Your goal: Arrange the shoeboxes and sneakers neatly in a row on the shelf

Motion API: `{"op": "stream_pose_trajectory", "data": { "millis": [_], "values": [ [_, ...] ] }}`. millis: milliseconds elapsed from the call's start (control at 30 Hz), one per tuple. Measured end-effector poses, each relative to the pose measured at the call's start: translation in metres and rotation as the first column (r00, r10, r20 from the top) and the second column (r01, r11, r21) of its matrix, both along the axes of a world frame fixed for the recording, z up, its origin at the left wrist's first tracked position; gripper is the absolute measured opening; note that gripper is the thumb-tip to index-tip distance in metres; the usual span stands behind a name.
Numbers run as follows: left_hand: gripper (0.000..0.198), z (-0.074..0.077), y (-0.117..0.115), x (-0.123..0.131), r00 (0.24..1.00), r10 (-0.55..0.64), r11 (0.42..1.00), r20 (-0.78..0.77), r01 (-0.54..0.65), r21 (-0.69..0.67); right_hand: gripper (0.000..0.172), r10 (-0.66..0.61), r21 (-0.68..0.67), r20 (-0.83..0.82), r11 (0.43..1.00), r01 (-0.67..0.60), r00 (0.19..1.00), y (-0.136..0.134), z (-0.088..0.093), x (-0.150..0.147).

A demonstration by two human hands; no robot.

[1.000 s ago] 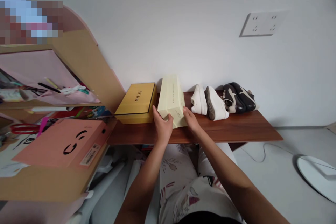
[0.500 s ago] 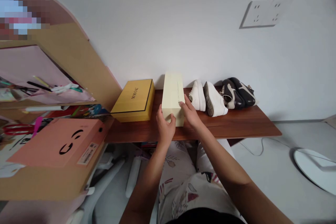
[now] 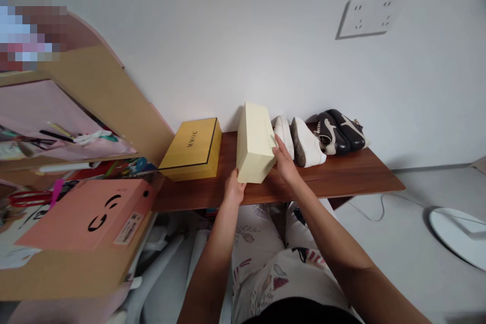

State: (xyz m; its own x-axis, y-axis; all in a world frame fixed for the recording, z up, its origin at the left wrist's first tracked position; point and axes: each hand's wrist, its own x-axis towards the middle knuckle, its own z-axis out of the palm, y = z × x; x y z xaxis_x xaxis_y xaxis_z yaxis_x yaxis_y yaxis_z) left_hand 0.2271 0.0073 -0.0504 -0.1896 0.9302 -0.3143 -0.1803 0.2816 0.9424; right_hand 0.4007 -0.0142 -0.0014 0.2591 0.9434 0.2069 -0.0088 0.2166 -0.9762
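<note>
A pale cream box [image 3: 256,134] is tilted to the right between my hands, over the dark wooden shelf [image 3: 322,182]. At its lower left corner my left hand [image 3: 234,188] grips the box, with some fingers hidden beneath it. My right hand [image 3: 285,163] holds the right side, its fingers on the top edge. To the left lies a yellow box [image 3: 192,149] marked MMOK. Close on the right stand white shoes [image 3: 309,144], one tipped on its side with its sole showing. Beyond them is a pair of black shoes [image 3: 339,131].
A desk [image 3: 76,278] on the left carries a pink box [image 3: 85,212], red scissors [image 3: 30,197] and loose stationery. The wall behind the shelf has a socket plate [image 3: 366,15]. On the floor at right sit a round white base [image 3: 459,233] and a cable.
The cream box has turned from level to tilted, its left side now showing. My left hand has moved down to its lower corner, and my right hand has shifted slightly right with it.
</note>
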Motion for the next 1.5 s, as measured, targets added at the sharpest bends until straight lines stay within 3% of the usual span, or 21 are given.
{"op": "stream_pose_trajectory", "data": {
  "millis": [133,333,533,667,800,1267,1500],
  "values": [
    [0.04,0.011,-0.002,-0.011,0.994,0.103,0.991,0.046,-0.099,-0.09,0.068,0.038,0.009,-0.05,0.999,-0.037,0.998,-0.007,-0.01,-0.005],
    [0.042,0.019,-0.009,-0.031,0.974,0.222,0.972,0.047,-0.225,0.073,0.071,0.005,-0.088,0.035,0.996,-0.002,0.999,-0.022,-0.027,-0.013],
    [0.048,0.017,-0.01,-0.031,0.959,0.268,0.94,-0.097,-0.238,0.243,0.07,0.086,-0.153,0.018,0.985,-0.083,0.996,-0.027,-0.037,-0.012],
    [0.046,0.016,-0.008,-0.027,0.956,0.247,0.942,-0.161,-0.198,0.27,0.068,0.144,-0.172,0.017,0.975,-0.139,0.989,-0.025,-0.042,-0.01],
    [0.045,0.013,-0.003,-0.025,0.949,0.236,0.942,-0.21,-0.17,0.289,0.064,0.108,-0.184,0.012,0.978,-0.104,0.994,-0.019,-0.047,-0.01],
    [0.044,0.012,0.028,-0.02,0.958,0.256,0.921,-0.128,-0.201,0.332,0.061,0.073,-0.254,0.054,0.965,-0.057,0.996,0.022,-0.058,-0.011],
    [0.049,0.012,0.036,-0.019,0.955,0.244,0.931,-0.167,-0.182,0.318,0.065,0.086,-0.267,0.072,0.962,-0.064,0.994,0.032,-0.057,-0.01]
  ]
}}
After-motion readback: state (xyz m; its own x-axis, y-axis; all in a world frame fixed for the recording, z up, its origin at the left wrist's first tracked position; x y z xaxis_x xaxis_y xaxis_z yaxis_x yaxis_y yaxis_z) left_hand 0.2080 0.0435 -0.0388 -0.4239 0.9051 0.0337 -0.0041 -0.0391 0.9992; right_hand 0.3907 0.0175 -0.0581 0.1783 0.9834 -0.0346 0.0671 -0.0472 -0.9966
